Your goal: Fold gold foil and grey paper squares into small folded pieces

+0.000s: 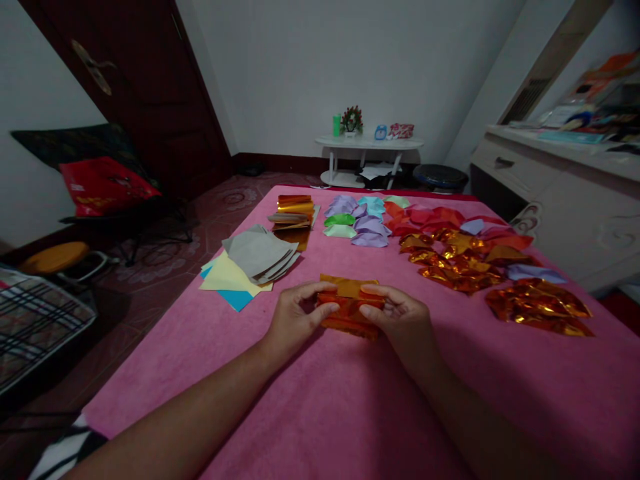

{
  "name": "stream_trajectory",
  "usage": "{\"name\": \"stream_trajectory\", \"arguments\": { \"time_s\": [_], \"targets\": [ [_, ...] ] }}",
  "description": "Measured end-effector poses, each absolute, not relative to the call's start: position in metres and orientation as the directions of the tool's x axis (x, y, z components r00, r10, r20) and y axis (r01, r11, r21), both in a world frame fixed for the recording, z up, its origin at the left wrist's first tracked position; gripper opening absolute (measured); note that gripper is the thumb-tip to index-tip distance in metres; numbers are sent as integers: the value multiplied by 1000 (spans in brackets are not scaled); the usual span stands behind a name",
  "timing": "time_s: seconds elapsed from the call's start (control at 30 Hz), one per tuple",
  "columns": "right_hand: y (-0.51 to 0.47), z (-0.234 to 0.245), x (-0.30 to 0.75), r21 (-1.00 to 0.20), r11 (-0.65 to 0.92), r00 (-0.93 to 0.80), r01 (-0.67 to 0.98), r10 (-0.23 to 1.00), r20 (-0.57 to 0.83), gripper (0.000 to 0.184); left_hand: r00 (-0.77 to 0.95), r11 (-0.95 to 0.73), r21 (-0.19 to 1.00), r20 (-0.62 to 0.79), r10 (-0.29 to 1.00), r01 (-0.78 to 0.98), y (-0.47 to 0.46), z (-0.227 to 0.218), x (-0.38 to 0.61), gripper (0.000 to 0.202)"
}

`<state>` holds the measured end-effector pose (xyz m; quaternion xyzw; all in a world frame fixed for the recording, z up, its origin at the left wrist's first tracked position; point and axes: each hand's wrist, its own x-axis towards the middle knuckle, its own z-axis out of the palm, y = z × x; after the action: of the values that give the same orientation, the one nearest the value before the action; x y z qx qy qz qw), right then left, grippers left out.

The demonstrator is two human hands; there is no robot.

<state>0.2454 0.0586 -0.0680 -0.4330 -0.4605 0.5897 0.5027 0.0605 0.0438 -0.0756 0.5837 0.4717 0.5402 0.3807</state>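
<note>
A sheet of shiny orange-gold foil paper (349, 301) lies folded on the pink cloth (320, 407) in front of me. My left hand (295, 319) pinches its left end between thumb and fingers. My right hand (400, 320) pinches its right end the same way. Both hands are closed on the paper and press it near the cloth.
Several folded gold foil pieces (537, 308) and red ones (430, 217) lie at the right. Purple, green and blue folded pieces (357, 223) sit farther back. A stack of flat coloured sheets (250, 263) and gold sheets (294, 217) lies at the left. A white cabinet (565, 200) stands at the right.
</note>
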Motion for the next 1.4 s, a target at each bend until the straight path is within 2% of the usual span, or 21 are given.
{"name": "stream_trajectory", "arguments": {
  "time_s": [0.1, 0.23, 0.4, 0.5, 0.6, 0.8, 0.93, 1.03, 1.1, 1.27, 1.4],
  "targets": [
    [58, -69, 246, -994, -3, -89, -108, 996, 7, 25, -17, -325, 900, 345, 939, 290, 44, -74, 59, 17],
    [59, -67, 247, -964, 236, -88, 122, 970, 227, 5, -3, -369, 862, 395, 919, 346, 44, -69, 59, 6],
    [61, -65, 248, -809, 462, -74, 364, 880, 470, 5, -18, -430, 772, 495, 869, 468, 43, -60, 62, 4],
    [58, -63, 245, -693, 563, -194, 449, 819, 539, 7, 86, -458, 752, 478, 874, 475, 41, -58, 65, 5],
    [52, -60, 241, -677, 587, -322, 444, 809, 491, 11, 142, -466, 730, 462, 876, 500, 37, -59, 68, 9],
    [54, -61, 246, -669, 579, -367, 467, 815, 449, 23, 149, -459, 746, 446, 882, 482, 33, -62, 64, 17],
    [61, -60, 254, -671, 512, -276, 536, 858, 434, 13, 52, -373, 822, 391, 919, 429, 34, -58, 63, 16],
    [65, -61, 257, -705, 433, -177, 562, 895, 409, 10, -54, -260, 897, 298, 953, 359, 37, -56, 64, 12],
    [67, -60, 259, -715, 423, -172, 557, 901, 399, 10, -100, -197, 930, 238, 966, 309, 38, -55, 64, 11],
    [68, -55, 261, -689, 497, -265, 527, 867, 423, 14, -123, -194, 940, 236, 964, 281, 41, -56, 59, 9],
    [68, -54, 264, -723, 422, -205, 547, 905, 373, 10, -125, -193, 939, 236, 964, 286, 42, -57, 58, 9]
  ]
}}
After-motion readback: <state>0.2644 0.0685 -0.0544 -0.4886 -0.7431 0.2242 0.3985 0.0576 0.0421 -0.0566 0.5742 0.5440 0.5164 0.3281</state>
